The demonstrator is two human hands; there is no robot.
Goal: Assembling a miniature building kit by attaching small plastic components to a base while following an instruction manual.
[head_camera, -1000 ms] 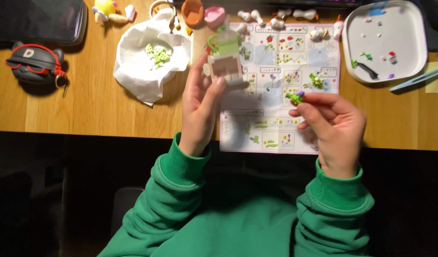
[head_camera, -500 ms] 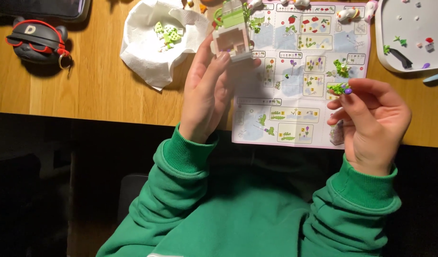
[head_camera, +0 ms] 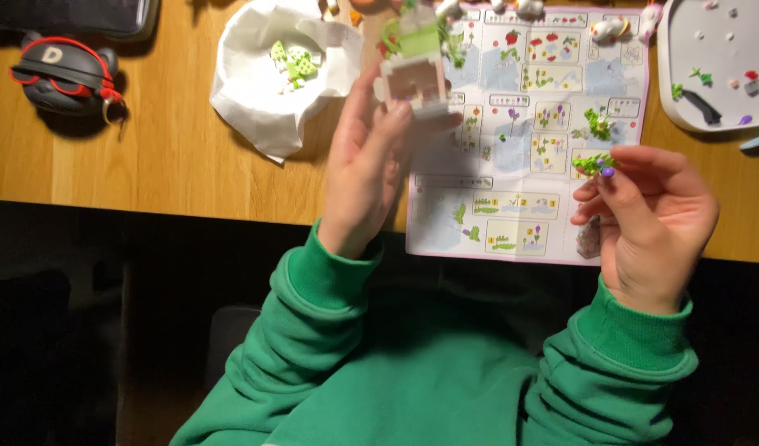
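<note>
My left hand (head_camera: 363,169) holds up a small brick-built model (head_camera: 414,70), pale pink and white with green parts on top, above the wooden table. My right hand (head_camera: 652,219) pinches a tiny green plant piece (head_camera: 592,163) with a purple tip between thumb and fingers. Under both hands lies an open instruction sheet (head_camera: 520,190) with pictured building steps. A small green plant piece (head_camera: 598,124) rests on the sheet just above my right hand. Both arms wear green sleeves.
A crumpled white bag (head_camera: 264,91) with green bits lies left of the model. Black-and-red headphones (head_camera: 61,78) sit far left. A white tray (head_camera: 685,99) with several tiny parts stands at the top right. Small figures line the sheet's far edge. The table's front edge runs below my hands.
The view has shifted, so everything sits higher in frame. My right hand has moved away to the right with the green piece; my left hand keeps the model raised.
</note>
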